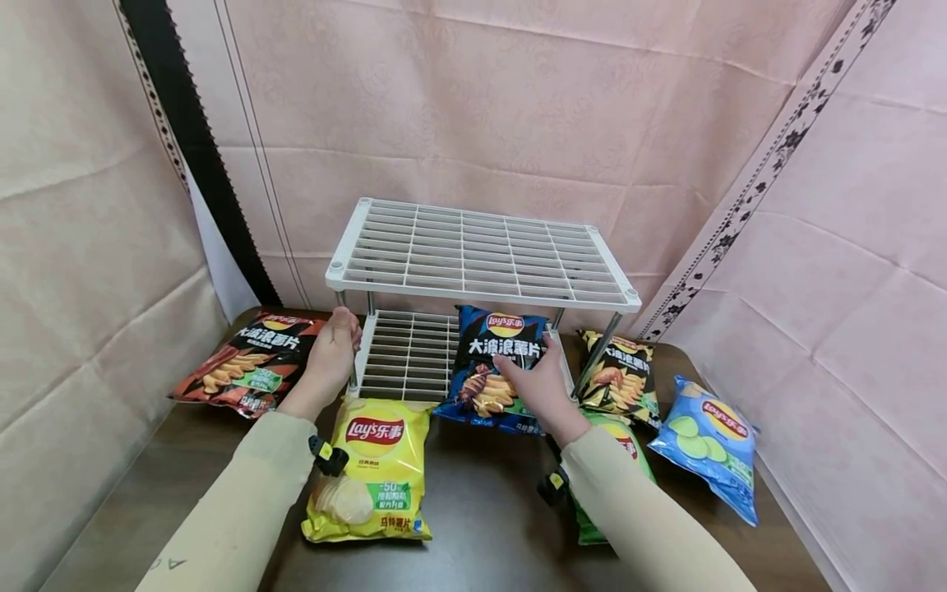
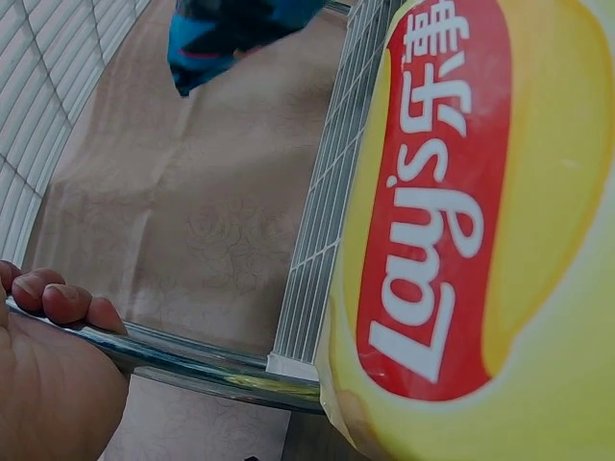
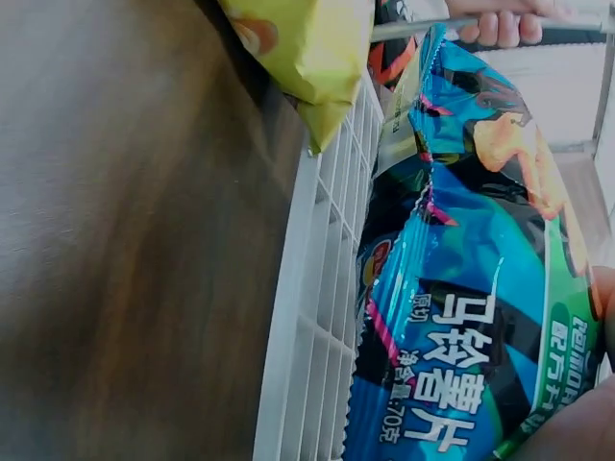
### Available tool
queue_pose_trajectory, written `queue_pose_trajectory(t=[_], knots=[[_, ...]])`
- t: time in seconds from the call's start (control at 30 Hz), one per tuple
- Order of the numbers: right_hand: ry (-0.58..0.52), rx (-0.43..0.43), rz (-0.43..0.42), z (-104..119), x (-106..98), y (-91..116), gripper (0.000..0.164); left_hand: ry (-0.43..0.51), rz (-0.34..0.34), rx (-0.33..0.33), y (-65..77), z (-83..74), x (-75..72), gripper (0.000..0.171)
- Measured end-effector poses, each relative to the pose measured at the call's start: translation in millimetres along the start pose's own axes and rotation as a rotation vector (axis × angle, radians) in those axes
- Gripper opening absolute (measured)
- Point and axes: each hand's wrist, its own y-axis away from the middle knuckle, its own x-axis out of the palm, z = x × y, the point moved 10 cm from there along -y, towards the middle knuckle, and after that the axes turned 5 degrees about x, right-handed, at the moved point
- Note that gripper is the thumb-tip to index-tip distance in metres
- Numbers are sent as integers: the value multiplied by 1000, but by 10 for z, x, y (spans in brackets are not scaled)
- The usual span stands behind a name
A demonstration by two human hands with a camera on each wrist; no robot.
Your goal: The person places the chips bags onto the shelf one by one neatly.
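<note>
A white two-tier rack (image 1: 481, 293) with chrome posts stands at the back of the table. My left hand (image 1: 330, 358) grips its front left post (image 2: 221, 379), fingers curled round the metal. Between the tiers, a blue and black Lay's chip bag (image 1: 477, 370) leans above the lower shelf (image 1: 407, 353), its printed front facing me. My right hand (image 1: 543, 390) holds that bag by its right side, thumb across the front; the fingers behind are mostly hidden. In the right wrist view the bag's lower edge is close to the shelf grid; whether it touches I cannot tell.
A yellow chip bag (image 1: 370, 469) lies before the rack's left front. Left of it is a red and black bag (image 1: 255, 362). On the right are a black and yellow bag (image 1: 621, 378), a green bag (image 1: 602, 530) partly under my forearm, and a light blue bag (image 1: 706, 444).
</note>
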Motion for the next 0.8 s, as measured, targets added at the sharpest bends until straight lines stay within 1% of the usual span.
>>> queue_pose_trajectory(t=[0.1, 0.27, 0.5, 0.6, 0.7, 0.8], knots=[[-13, 29, 5, -14, 75, -98, 105, 3, 2, 2, 6, 3, 3, 53], [8, 56, 15, -74, 168, -241, 104, 16, 5, 1, 6, 13, 14, 53], [9, 92, -2, -244, 255, -393, 103, 20, 13, -13, -2, 20, 38, 53], [6, 81, -3, -304, 292, -443, 102, 32, 15, -11, -8, 23, 43, 53], [16, 56, 2, -311, 333, -459, 100, 38, 11, -5, -16, 30, 28, 53], [29, 37, 25, -289, 386, -442, 97, 27, 0, -8, -15, 41, -4, 53]])
